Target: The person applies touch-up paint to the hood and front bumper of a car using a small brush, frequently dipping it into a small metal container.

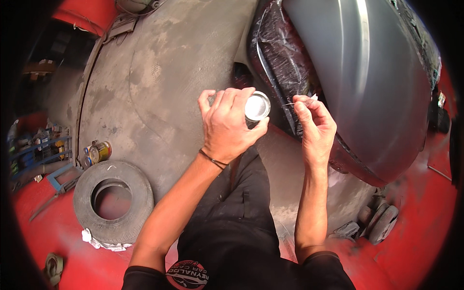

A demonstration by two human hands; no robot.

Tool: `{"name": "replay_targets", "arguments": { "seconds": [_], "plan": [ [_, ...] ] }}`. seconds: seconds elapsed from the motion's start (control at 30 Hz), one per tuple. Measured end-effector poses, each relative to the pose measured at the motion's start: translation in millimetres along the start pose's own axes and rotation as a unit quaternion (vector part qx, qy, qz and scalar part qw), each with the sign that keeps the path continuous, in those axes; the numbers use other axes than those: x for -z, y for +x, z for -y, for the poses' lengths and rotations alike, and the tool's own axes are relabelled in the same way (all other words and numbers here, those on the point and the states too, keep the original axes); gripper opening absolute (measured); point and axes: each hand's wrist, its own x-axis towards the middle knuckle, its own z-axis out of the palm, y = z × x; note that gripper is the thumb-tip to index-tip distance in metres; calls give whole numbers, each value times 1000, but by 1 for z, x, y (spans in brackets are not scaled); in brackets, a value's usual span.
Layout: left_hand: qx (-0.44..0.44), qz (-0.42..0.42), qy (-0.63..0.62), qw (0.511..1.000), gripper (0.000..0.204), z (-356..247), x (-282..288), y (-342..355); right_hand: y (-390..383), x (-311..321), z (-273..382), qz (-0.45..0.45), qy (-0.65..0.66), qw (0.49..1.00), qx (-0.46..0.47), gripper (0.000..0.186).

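My left hand (226,116) is wrapped round a dark can (257,107), whose round pale end with a silver rim faces up. A dark band circles that wrist. To its right, my right hand (316,123) pinches a thin, light sliver (290,104) between thumb and fingertips; its kind is too small to tell. A bit of white (314,97) shows at those fingers. Beyond both hands stands a car body with a smooth dark grey panel (372,87). Wrinkled dark plastic sheeting (285,48) covers the part beside it. The hands are apart from each other.
A loose tyre (114,203) lies on the floor at left, with paint tins (99,152) just beyond it. A blue rack with bottles (41,147) stands at far left. Dark rounded pieces (379,222) rest at lower right. The floor is grey (164,96) and red.
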Motion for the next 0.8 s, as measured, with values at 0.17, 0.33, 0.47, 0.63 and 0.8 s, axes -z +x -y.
{"name": "replay_targets", "arguments": {
  "seconds": [0.17,0.33,0.47,0.63,0.8],
  "plan": [
    [-5,-7,-1,1000,64,0,-2,3,1,-9,-5,19,-65,998,8,14],
    [-23,-14,0,1000,65,1,-2,3,1,-15,-3,36,-55,998,-11,14],
    [-25,-17,3,1000,65,3,-3,0,3,-16,1,60,-120,991,7,16],
    [-18,-9,2,1000,64,6,-5,0,3,-19,0,73,-126,988,-46,19],
    [-18,-11,2,1000,63,6,-10,1,3,-19,0,77,-149,985,-34,17]
  ]
}}
